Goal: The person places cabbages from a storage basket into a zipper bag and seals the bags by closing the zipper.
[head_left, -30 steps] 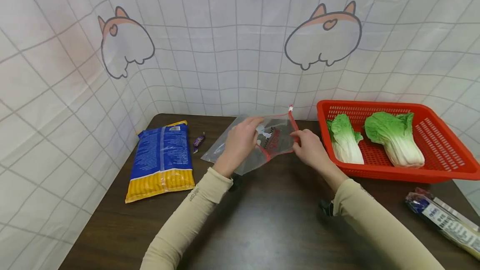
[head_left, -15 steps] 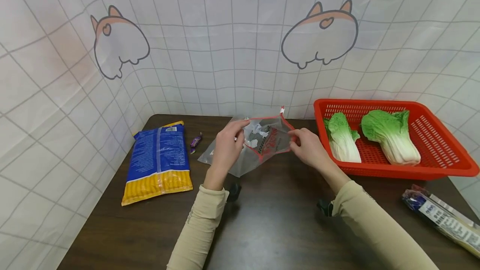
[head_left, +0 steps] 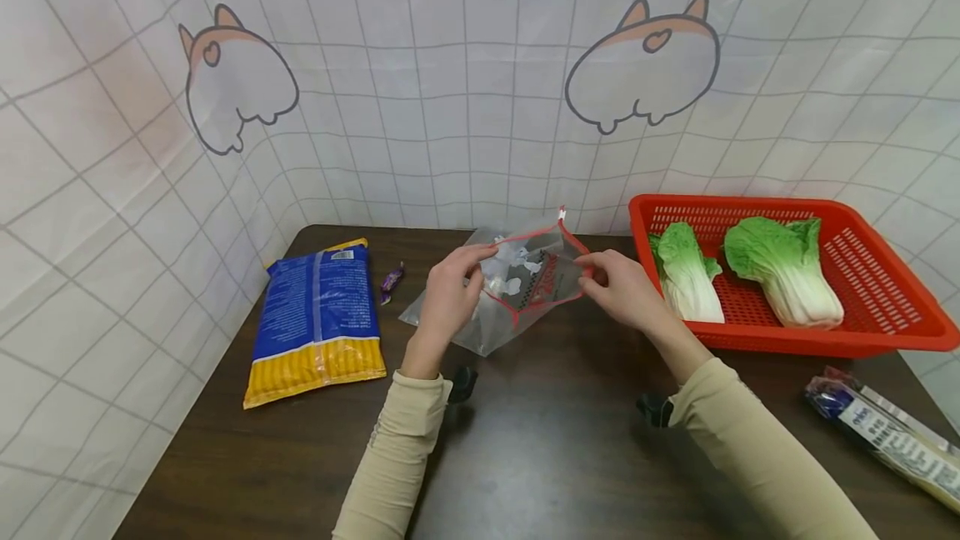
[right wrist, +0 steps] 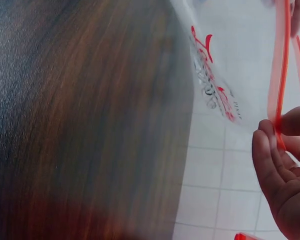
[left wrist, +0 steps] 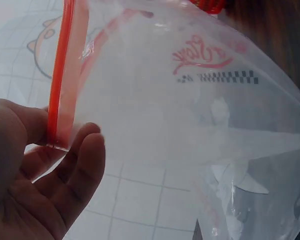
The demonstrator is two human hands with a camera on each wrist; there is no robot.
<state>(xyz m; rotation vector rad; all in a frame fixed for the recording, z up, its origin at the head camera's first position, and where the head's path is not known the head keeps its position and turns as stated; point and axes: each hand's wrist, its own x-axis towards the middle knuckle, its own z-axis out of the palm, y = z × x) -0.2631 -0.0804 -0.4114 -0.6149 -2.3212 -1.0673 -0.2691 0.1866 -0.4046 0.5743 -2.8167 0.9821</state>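
Observation:
A clear zipper bag (head_left: 542, 282) with a red zip edge and red lettering is held up off the table, its mouth spread. At the left side of the mouth, my left hand (head_left: 448, 286) pinches the red rim between thumb and fingers. My right hand (head_left: 621, 288) pinches the opposite side of that rim. In the left wrist view, the red zip strip (left wrist: 60, 75) runs up from between the fingers. White pieces (left wrist: 240, 180) show through the plastic; what they are is unclear. The right wrist view has the zip strip (right wrist: 281, 70) between thumb and fingers.
On the dark table (head_left: 517, 457), a blue and yellow packet (head_left: 317, 319) and a small purple wrapped candy (head_left: 392, 280) lie to the left. A red basket (head_left: 892, 273) with two napa cabbages (head_left: 780, 269) stands at right. Nearer me lies a long plastic-wrapped package (head_left: 885, 432).
My left hand has shifted left and turned more upright, and the bag's mouth has spread wider. My right hand keeps its grip on the rim. The head view has shifted slightly.

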